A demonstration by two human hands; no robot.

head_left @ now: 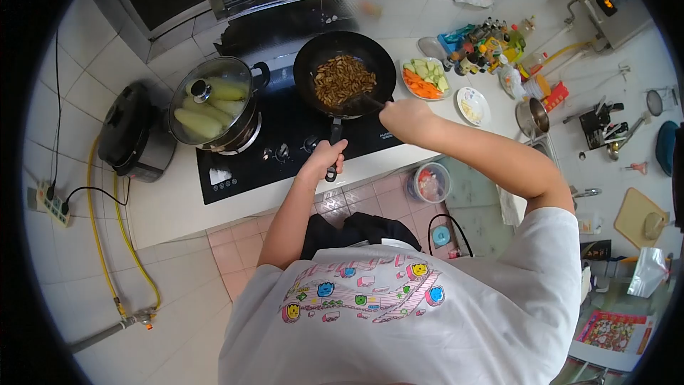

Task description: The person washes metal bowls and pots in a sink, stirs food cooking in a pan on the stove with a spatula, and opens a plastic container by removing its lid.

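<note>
A black wok [306, 64] sits on the right side of the cooktop, with a heap of small brown food pieces [343, 80] in it; their kind is unclear. My left hand [326, 160] is closed around the wok's handle [336, 131]. Above the wok's right rim, my right hand [409, 120] grips a dark spatula [362, 104], its blade down among the brown pieces. The fingers of that hand are partly hidden by its back.
On the cooktop [246, 175], a lidded pot [214, 103] holds corn cobs. A plate of sliced carrot and green vegetable [425, 77] and a small white plate [473, 106] stand right of the wok. Bottles [491, 47] crowd the back corner. A pressure cooker [135, 132] stands at left, a bin [429, 183] below.
</note>
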